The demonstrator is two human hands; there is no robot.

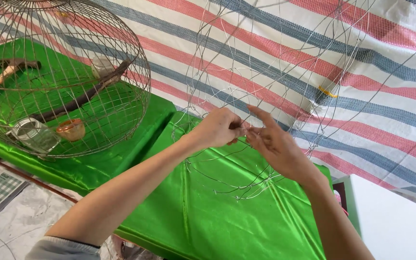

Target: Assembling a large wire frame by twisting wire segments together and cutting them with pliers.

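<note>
A half-built cage frame of thin bare wire (285,62) stands over the green satin cloth (208,212), its ribs rising toward the striped tarp. My left hand (217,127) pinches one of its wires at mid height, fingers closed. My right hand (273,142) meets it from the right, fingertips on the same wire joint, index finger raised. Both forearms reach in from the bottom of the view.
A finished round wire cage (61,77) stands at the left on the cloth, holding a branch perch, a glass jar (34,135) and a small orange cup (71,129). A red, blue and white striped tarp (362,72) hangs behind. A white surface (396,221) lies at the lower right.
</note>
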